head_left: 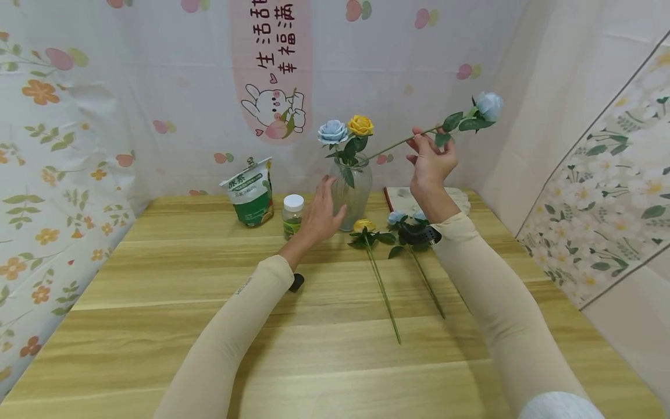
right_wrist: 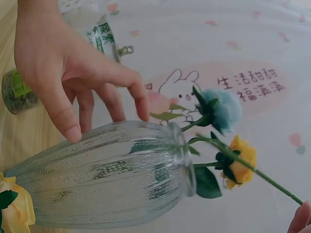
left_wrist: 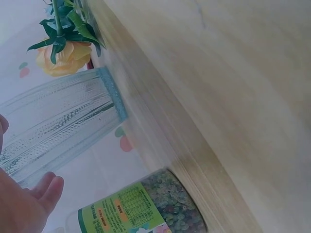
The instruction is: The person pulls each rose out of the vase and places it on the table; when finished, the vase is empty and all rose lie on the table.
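A ribbed clear glass vase (head_left: pixel 353 201) stands at the back of the table, holding a blue rose (head_left: pixel 332 132) and a yellow rose (head_left: pixel 360 125). My left hand (head_left: pixel 318 214) is at the vase's left side, fingers spread; in the right wrist view its fingertips (right_wrist: pixel 73 134) are right at the glass. Out to the right, my right hand (head_left: pixel 434 163) pinches the green stem of another blue rose (head_left: pixel 489 107), bloom up and right. That stem (right_wrist: pixel 277 186) slants down to the vase mouth, its lower end at the rim.
In front of the vase lie a yellow rose (head_left: pixel 363 226) and blue roses (head_left: pixel 396 217), stems toward me. Left of the vase are a white-capped jar (head_left: pixel 293 203) and a green-and-white pouch (head_left: pixel 251 195). A flat pale item with a red edge (head_left: pixel 400 199) lies behind my right wrist.
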Available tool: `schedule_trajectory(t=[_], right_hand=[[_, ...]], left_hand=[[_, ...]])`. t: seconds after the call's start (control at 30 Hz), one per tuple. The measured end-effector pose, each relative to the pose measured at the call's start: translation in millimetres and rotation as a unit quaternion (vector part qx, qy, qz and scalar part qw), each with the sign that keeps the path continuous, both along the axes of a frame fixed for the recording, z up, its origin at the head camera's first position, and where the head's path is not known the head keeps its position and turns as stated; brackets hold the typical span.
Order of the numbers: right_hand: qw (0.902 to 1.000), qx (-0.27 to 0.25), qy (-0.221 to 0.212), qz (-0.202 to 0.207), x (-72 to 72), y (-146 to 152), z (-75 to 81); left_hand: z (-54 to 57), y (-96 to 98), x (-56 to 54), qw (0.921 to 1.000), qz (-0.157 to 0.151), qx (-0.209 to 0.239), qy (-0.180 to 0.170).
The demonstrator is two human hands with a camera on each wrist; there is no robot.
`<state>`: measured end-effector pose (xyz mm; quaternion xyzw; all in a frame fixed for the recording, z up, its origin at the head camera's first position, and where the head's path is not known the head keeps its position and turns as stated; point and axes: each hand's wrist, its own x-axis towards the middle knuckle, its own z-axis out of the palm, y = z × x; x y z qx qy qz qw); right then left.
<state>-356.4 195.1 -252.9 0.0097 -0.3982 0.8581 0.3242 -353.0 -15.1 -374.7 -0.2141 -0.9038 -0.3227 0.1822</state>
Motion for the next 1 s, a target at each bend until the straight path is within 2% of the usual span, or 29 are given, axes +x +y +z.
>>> schedule_trajectory(t=[0.17,0.33,0.6,0.8,1.0], right_hand=[[0.9996,-0.005,0.022,0.019,11.5,4.0,5.8],[0.9987,0.03,0.011,0.041,26.6,8.5,8.8],[0.9916,0.074,0.01,0.106,56.9,9.6,1.3],[0.9807,0.116,0.01,0.158,76.6,5.1,-11.3],[0.9618,0.196,-0.027,0.19,92.0,2.7,-25.0]], left_hand=[[1.1,-1.1,0.7,0.9999,0.002,-0.006,-0.013],[1.3,-2.4,1.8,0.9998,-0.004,-0.001,-0.018],[2.9,-3.3,-1.3,0.9997,-0.01,0.023,-0.004],[7.9,-3.2,-5.8,0.9991,-0.018,0.036,0.012],[8.3,-5.5,-8.5,0.9997,-0.01,0.017,0.015]])
